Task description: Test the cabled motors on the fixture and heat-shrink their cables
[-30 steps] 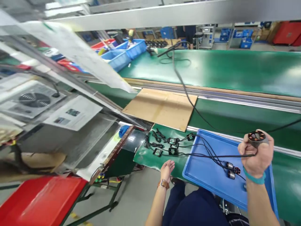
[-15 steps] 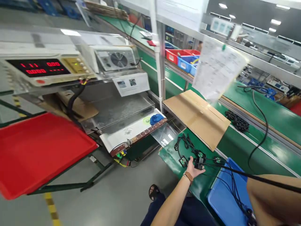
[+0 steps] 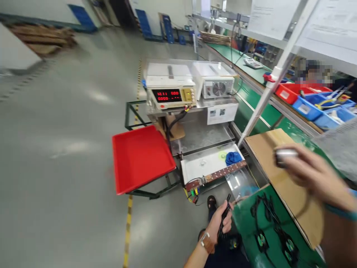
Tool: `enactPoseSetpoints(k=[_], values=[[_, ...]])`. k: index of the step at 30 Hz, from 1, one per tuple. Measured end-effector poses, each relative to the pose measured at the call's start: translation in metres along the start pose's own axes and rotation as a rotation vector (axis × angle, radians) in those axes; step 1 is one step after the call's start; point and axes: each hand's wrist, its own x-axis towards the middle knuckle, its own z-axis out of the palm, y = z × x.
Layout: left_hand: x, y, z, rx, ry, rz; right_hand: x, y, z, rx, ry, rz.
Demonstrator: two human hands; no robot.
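Note:
My left hand [image 3: 220, 223] is low by the corner of the green bench [image 3: 245, 223], closed around a thin black cable [image 3: 224, 214] that runs up from it. My right hand [image 3: 309, 171], blurred and close to the camera, is raised over the cardboard sheet [image 3: 267, 149] and grips a small round motor [image 3: 284, 155]; a dark wire hangs from it. Several small black fans with cables [image 3: 267, 227] lie on the green bench below.
A red tray [image 3: 139, 156] sits on a frame left of a test stand carrying a meter with red digits [image 3: 169, 96] and a fan unit [image 3: 217, 88]. A blue cloth [image 3: 232, 158] lies on its white shelf. Red and blue bins [image 3: 306, 100] and another person stand far right.
The view has swung left toward the test stand. My left hand has lifted a black cable off the bench. My right hand with the motor has risen into view.

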Motion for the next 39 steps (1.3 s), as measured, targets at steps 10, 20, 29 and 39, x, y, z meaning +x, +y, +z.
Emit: enactPoseSetpoints(k=[10,20,29,39], values=[[-0.026,0.036,-0.070,0.030,0.690,0.208,0.085,0.272,0.353,-0.646,-0.905,0.429],[0.057,0.060,-0.129,0.304,1.067,0.176,0.070,0.326,0.447,-0.729,-1.150,0.351],[0.096,0.055,-0.139,0.204,1.130,0.074,0.069,0.340,0.459,-0.750,-1.208,0.349],[0.102,0.050,-0.145,0.199,1.143,0.056,0.061,0.356,0.457,-0.726,-1.220,0.380]])
